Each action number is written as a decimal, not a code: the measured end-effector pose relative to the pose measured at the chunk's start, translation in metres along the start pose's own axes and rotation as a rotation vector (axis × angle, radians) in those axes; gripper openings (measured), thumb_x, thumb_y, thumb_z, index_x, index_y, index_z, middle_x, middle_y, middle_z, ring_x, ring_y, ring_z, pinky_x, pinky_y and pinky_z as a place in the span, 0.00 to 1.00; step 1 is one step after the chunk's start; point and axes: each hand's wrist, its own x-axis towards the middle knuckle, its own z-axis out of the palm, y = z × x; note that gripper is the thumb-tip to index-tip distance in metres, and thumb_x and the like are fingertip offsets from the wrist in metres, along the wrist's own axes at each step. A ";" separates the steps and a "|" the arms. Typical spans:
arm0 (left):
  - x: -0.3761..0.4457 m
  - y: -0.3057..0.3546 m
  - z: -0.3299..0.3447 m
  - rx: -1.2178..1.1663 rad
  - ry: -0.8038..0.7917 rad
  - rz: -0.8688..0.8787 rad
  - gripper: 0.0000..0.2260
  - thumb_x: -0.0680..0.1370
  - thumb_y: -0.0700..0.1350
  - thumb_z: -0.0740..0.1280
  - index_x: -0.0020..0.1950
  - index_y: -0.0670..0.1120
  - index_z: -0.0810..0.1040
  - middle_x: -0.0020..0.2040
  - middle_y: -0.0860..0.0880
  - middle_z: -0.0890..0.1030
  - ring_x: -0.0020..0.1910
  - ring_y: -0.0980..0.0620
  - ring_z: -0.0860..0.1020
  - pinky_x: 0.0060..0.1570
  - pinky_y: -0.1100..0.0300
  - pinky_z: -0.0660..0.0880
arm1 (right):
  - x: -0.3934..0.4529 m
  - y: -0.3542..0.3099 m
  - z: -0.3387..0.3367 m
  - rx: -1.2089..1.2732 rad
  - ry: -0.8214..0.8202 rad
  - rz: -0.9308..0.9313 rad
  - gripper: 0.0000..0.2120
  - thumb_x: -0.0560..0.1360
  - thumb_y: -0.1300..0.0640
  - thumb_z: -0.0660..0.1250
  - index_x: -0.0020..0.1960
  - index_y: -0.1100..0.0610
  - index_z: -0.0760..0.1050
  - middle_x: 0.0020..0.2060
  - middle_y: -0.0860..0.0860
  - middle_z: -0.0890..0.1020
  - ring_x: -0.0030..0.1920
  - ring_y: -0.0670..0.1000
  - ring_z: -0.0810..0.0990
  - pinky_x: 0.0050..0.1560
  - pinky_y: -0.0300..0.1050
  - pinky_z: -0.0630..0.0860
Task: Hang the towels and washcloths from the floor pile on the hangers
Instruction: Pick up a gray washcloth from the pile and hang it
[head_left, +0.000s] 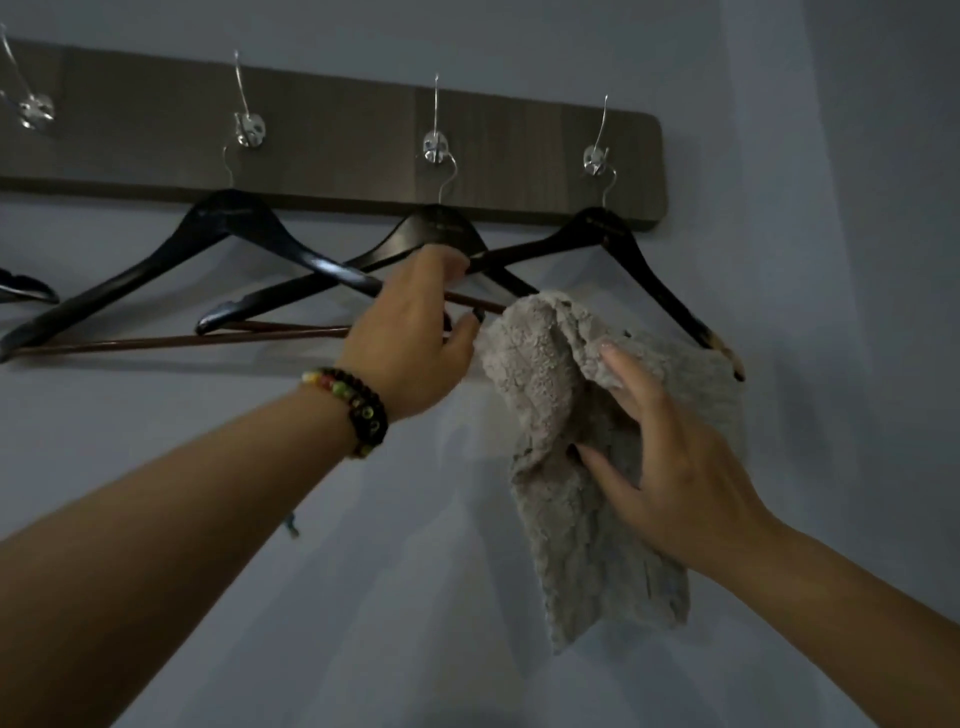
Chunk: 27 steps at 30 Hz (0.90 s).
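Note:
A grey fluffy washcloth (561, 467) hangs over the bar of the rightmost black hanger (639, 260) and droops down the wall. My right hand (670, 467) holds a fold of the cloth, fingers spread over its front. My left hand (415, 332), with a beaded bracelet at the wrist, reaches up to the hangers' bars, its fingers curled around the bar beside the cloth's left edge. Two more black hangers, the middle hanger (436, 234) and the left hanger (223, 218), hang bare and overlap each other.
All hangers hang from metal hooks (435, 148) on a dark wooden wall rail (332, 130) against a pale blue wall. The tip of a further hanger (26, 291) shows at the far left edge.

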 end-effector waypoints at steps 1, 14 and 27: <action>0.013 -0.002 0.003 0.077 0.009 0.042 0.19 0.78 0.46 0.65 0.68 0.45 0.67 0.66 0.46 0.71 0.62 0.50 0.72 0.58 0.59 0.69 | 0.005 0.006 0.001 0.013 0.006 0.002 0.36 0.74 0.58 0.69 0.75 0.58 0.53 0.70 0.49 0.65 0.69 0.46 0.68 0.66 0.35 0.67; 0.083 -0.036 0.053 0.387 -0.032 -0.048 0.27 0.80 0.51 0.61 0.74 0.47 0.54 0.50 0.48 0.80 0.39 0.50 0.78 0.35 0.57 0.73 | 0.059 0.079 0.039 0.247 0.226 0.108 0.39 0.75 0.61 0.70 0.75 0.46 0.49 0.74 0.52 0.62 0.72 0.42 0.64 0.65 0.27 0.65; 0.072 0.003 0.064 0.492 -0.168 0.103 0.11 0.82 0.52 0.55 0.55 0.46 0.69 0.35 0.50 0.72 0.32 0.50 0.72 0.28 0.57 0.65 | 0.074 0.113 0.081 0.198 0.253 0.182 0.38 0.79 0.48 0.56 0.76 0.52 0.32 0.73 0.52 0.63 0.68 0.57 0.70 0.63 0.61 0.72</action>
